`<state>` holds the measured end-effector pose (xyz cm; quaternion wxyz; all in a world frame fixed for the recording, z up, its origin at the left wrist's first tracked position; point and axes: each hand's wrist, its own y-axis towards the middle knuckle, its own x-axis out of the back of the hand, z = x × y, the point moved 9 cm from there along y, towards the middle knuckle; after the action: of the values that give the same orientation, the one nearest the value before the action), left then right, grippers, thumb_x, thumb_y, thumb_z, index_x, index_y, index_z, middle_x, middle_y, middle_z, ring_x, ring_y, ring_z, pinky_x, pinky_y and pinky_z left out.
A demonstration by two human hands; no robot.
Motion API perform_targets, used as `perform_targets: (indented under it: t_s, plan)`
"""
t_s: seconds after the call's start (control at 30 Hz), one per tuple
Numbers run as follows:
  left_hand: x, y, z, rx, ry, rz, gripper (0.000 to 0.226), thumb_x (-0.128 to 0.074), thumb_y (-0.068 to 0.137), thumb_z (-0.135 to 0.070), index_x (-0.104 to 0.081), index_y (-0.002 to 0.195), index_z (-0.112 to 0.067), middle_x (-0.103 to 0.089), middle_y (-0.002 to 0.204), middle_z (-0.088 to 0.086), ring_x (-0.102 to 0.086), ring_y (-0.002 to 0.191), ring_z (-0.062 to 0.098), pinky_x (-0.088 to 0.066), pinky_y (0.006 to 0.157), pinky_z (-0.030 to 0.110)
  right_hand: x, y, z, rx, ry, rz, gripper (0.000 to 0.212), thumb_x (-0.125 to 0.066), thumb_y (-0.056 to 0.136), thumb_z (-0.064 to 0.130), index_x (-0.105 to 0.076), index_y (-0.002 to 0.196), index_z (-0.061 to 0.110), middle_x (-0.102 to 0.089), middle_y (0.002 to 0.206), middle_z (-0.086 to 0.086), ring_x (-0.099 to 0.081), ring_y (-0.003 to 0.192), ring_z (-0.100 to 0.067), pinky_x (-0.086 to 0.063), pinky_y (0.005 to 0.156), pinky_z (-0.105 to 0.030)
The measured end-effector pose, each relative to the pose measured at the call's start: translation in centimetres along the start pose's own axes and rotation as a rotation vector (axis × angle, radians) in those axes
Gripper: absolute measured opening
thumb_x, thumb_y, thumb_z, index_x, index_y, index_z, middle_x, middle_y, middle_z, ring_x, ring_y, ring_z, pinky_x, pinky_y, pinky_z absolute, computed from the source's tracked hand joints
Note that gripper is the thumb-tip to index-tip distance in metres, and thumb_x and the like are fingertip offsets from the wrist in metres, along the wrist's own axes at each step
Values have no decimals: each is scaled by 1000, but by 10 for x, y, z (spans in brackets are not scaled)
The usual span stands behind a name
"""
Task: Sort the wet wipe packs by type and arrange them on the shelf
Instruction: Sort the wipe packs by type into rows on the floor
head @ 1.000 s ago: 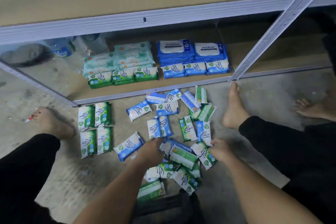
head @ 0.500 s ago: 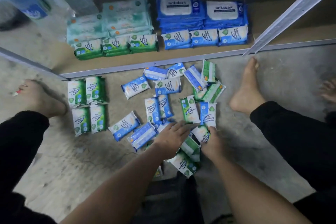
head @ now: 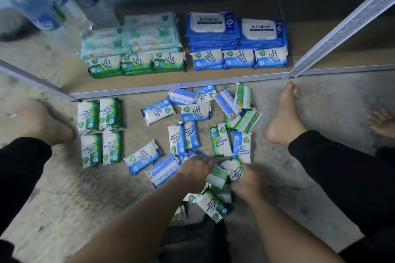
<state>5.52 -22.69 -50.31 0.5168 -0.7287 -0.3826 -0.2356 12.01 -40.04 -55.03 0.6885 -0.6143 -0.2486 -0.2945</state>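
Change: over the last second both hands have been brought together at the near edge of the loose pile [head: 221,140]. The view has also been dipped, so more of the shelf [head: 149,89] is seen.
Left hand [head: 195,172]: moved off the blue packs toward the green ones. Its grip is curled over a green pack [head: 217,175] lying back-up; whether that pack is pinched or only pressed cannot be told.
Right hand [head: 246,182]: grip closed round a Pine pack [head: 235,170], held just beside the green pack.
Blue pack [head: 163,170]: pushed out to the left of the pile, back-up.
Sorted so far: the green floor stacks [head: 88,116] are unmoved; the green row [head: 136,64] and blue row [head: 238,58] on the shelf are unchanged.
Meaning: green packs are judged to be in the course of being picked out of the mix. Nothing has been added to the shelf, and many mixed packs are left on the floor.
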Motion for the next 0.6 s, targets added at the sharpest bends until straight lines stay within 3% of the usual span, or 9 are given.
perform_targets:
  t_s: [0.1, 0.17, 0.23, 0.3, 0.37, 0.43, 0.5, 0.6]
  plan:
    - [16, -21, 17, 65, -207, -56, 68, -71, 81, -22, -41, 141, -18, -52, 136, 5, -56, 118, 28, -49, 94, 40, 5, 1, 2, -20, 100, -1, 64, -62, 48, 28, -56, 112, 30, -65, 88, 6, -66, 80, -23, -61, 66, -35]
    - [26, -38, 32, 86, -413, -176, 69, -72, 75, -24, -46, 139, -17, -48, 133, 3, -55, 116, 24, -48, 95, 34, 9, 2, 10, 7, 166, 0, 68, -63, 46, 29, -54, 113, 33, -65, 81, 8, -66, 72, -19, -61, 61, -37]
    - [37, -61, 46, 135, -572, -249, 64, -74, 71, -24, -54, 132, -16, -49, 123, 0, -55, 110, 20, -47, 95, 30, 28, -13, 34, 73, 175, -14, 61, -66, 49, 29, -53, 108, 30, -64, 84, 7, -64, 74, -19, -60, 67, -36]
    - [43, -87, 61, 197, -738, -282, 45, -75, 72, -29, -62, 115, -25, -56, 110, -6, -59, 98, 13, -52, 91, 33, 51, -40, 65, 135, 215, -23, 54, -70, 55, 27, -51, 106, 27, -65, 90, 2, -63, 78, -20, -58, 70, -34]
    - [50, -117, 73, 214, -906, -324, 31, -74, 71, -36, -67, 101, -33, -64, 103, -11, -65, 90, 8, -54, 85, 35, 62, -64, 100, 200, 256, 21, 62, -73, 64, 22, -49, 120, 27, -64, 97, -1, -62, 83, -21, -56, 71, -32]
    - [47, -145, 89, 268, -1093, -346, 32, -73, 69, -29, -72, 101, -28, -70, 91, -11, -66, 78, 8, -53, 71, 31, 67, -88, 137, 273, 261, 99, 72, -74, 74, 19, -41, 137, 26, -56, 104, -1, -59, 89, -22, -52, 70, -30]
    - [47, -173, 106, 326, -1244, -385, 38, -65, 67, -17, -73, 104, -21, -69, 81, -5, -60, 68, 13, -45, 61, 28, 68, -111, 173, 354, 276, 172, 71, -74, 80, 15, -37, 139, 27, -55, 104, 0, -60, 91, -20, -53, 70, -31]
    - [50, -209, 131, 414, -1384, -508, 55, -53, 66, -20, -68, 119, -26, -73, 99, 1, -63, 80, 17, -44, 66, 27, 69, -139, 216, 450, 312, 192, 66, -75, 81, 15, -37, 134, 29, -57, 103, 5, -61, 90, -16, -57, 82, -36]
